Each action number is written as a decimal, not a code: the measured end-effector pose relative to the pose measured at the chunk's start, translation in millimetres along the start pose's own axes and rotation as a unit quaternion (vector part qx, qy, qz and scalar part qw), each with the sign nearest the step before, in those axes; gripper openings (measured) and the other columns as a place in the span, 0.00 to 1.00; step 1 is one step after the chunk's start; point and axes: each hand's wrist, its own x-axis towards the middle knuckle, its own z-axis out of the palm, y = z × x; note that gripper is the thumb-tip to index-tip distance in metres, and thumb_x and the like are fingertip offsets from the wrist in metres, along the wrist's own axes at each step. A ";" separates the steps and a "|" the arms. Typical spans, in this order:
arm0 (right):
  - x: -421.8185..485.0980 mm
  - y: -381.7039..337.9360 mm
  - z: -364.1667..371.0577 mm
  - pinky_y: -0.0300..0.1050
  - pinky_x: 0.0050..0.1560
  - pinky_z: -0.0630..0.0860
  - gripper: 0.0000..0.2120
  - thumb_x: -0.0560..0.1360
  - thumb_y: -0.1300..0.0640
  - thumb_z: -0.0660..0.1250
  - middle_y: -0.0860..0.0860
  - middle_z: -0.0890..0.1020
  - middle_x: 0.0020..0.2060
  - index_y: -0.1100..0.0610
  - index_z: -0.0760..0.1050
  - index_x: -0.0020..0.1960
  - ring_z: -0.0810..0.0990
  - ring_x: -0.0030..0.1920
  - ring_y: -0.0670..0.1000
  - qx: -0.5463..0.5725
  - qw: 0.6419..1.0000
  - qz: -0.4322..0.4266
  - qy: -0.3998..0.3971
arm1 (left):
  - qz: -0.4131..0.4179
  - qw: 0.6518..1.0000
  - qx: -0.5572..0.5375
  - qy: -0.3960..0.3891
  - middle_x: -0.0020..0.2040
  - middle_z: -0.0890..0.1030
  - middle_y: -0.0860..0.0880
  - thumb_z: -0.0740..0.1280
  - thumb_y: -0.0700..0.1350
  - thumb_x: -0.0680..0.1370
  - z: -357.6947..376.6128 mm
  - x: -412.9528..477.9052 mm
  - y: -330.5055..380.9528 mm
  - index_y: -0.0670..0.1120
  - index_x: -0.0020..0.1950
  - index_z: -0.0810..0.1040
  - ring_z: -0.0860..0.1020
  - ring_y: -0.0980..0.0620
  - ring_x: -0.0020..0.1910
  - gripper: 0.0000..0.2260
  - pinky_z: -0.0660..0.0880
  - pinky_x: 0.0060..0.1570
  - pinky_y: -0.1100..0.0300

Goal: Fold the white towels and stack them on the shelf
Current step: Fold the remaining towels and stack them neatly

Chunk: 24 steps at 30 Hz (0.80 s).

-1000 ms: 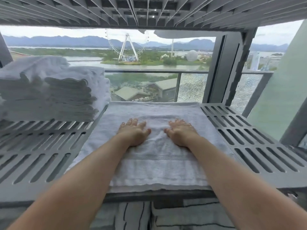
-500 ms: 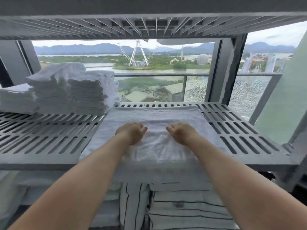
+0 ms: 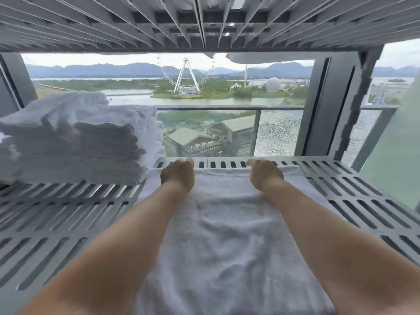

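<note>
Reaching forward with both arms, I have my left hand [image 3: 178, 175] and my right hand [image 3: 264, 176] at the far edge of the white towel [image 3: 227, 223], one toward each far corner. Both hands are knuckles up, fingers curled down over that edge and gripping it; how much cloth sits inside each grip I cannot tell. The towel lies flat along the slotted grey shelf [image 3: 354, 201], running from under my forearms to just short of the shelf's back row of slots, its surface lightly rumpled. Left of the towel, on the same shelf and just beside its far left corner, stands a stack of folded white towels [image 3: 79, 144], folded edges facing me. Above the towel runs the slatted underside of an upper shelf [image 3: 204, 23]. Beyond the towel a window shows a glass balcony railing [image 3: 227, 108], water, and a Ferris wheel [image 3: 186, 76] before hills.
</note>
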 end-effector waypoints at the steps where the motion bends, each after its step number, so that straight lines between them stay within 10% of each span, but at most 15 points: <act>1: 10.3 2.5 2.5 0.54 0.58 0.77 0.24 0.79 0.67 0.53 0.55 0.77 0.66 0.51 0.72 0.70 0.76 0.64 0.58 -0.018 0.999 0.004 -0.035 | 0.011 0.999 0.031 -0.015 0.57 0.80 0.45 0.60 0.40 0.80 2.7 12.5 -3.7 0.47 0.64 0.74 0.81 0.42 0.54 0.13 0.75 0.41 0.53; 6: 44.7 6.8 7.1 0.53 0.58 0.75 0.20 0.78 0.65 0.54 0.55 0.78 0.64 0.55 0.75 0.64 0.77 0.63 0.58 -0.068 0.993 0.041 -0.088 | 0.034 0.992 0.092 -0.077 0.56 0.82 0.48 0.65 0.42 0.78 13.5 57.3 -9.2 0.50 0.58 0.81 0.81 0.45 0.55 0.11 0.73 0.43 0.53; 13: 67.5 10.6 -11.4 0.51 0.46 0.76 0.13 0.79 0.67 0.57 0.61 0.77 0.54 0.61 0.80 0.54 0.82 0.47 0.63 0.068 0.978 0.038 0.192 | 0.014 0.995 0.024 0.101 0.53 0.82 0.43 0.57 0.34 0.78 0.3 88.3 -3.3 0.43 0.58 0.79 0.83 0.40 0.49 0.14 0.73 0.40 0.54; 24: -33.3 21.2 -12.4 0.50 0.44 0.78 0.11 0.71 0.65 0.62 0.55 0.82 0.41 0.57 0.82 0.46 0.78 0.51 0.59 -0.062 0.976 0.011 0.209 | 0.111 0.982 0.044 0.144 0.44 0.82 0.45 0.64 0.43 0.73 -9.0 -9.0 -14.1 0.45 0.47 0.81 0.78 0.41 0.47 0.08 0.75 0.48 0.50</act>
